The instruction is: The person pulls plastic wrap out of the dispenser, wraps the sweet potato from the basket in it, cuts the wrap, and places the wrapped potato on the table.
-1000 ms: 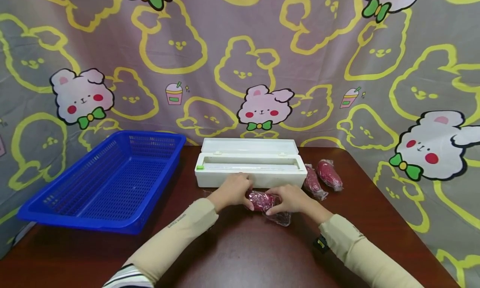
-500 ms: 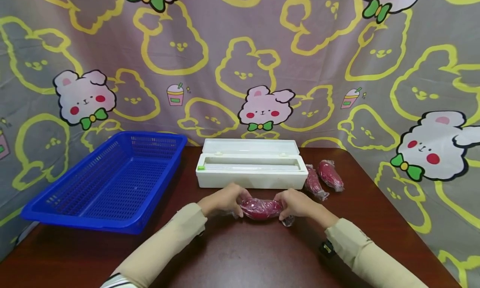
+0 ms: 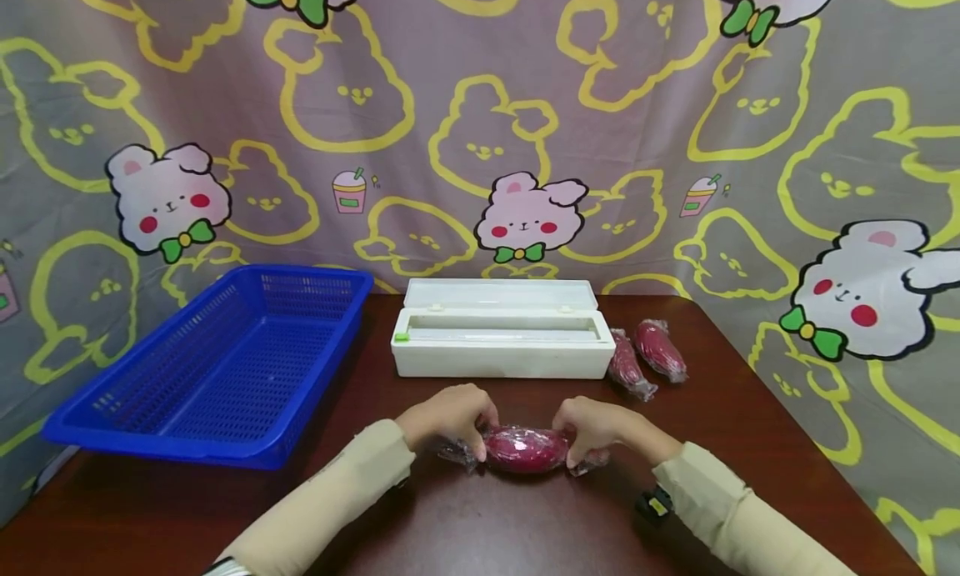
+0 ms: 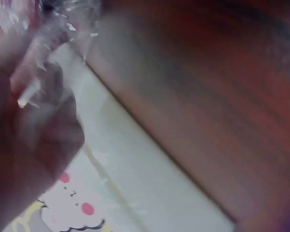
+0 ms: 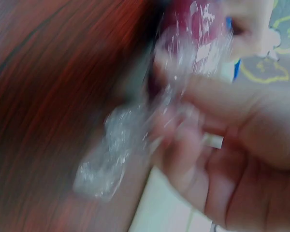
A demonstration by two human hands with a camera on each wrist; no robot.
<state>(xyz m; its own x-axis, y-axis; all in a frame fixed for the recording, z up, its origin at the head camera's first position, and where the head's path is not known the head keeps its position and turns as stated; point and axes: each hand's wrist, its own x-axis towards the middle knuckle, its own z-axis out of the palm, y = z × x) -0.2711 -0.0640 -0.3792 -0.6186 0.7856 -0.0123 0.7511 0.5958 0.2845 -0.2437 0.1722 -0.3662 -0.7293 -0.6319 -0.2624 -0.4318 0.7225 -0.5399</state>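
Note:
A smooth dark-red oblong, shaped like a sweet potato [image 3: 527, 451], lies sideways low over the table, wrapped in clear cling film. At its left end my left hand [image 3: 455, 415] pinches the gathered film, and a loose tail of film [image 3: 456, 453] sticks out past the fingers. My right hand [image 3: 600, 423] pinches the film at the other end. In the right wrist view a crumpled film tail [image 5: 104, 162] hangs beyond the thumb and fingers. The left wrist view is blurred, with film [image 4: 53, 29] around the fingers.
Behind the hands stands a white cling film dispenser [image 3: 502, 361] with its lid raised and a roll inside. Two wrapped red oblongs [image 3: 660, 349] lie to its right. A blue perforated basket [image 3: 172, 449] is at the left. A patterned curtain [image 3: 637, 251] hangs behind the table.
Both hands have drawn back from the dispenser toward the front with the wrapped oblong. They have spread apart to its two ends, where the film now looks gathered.

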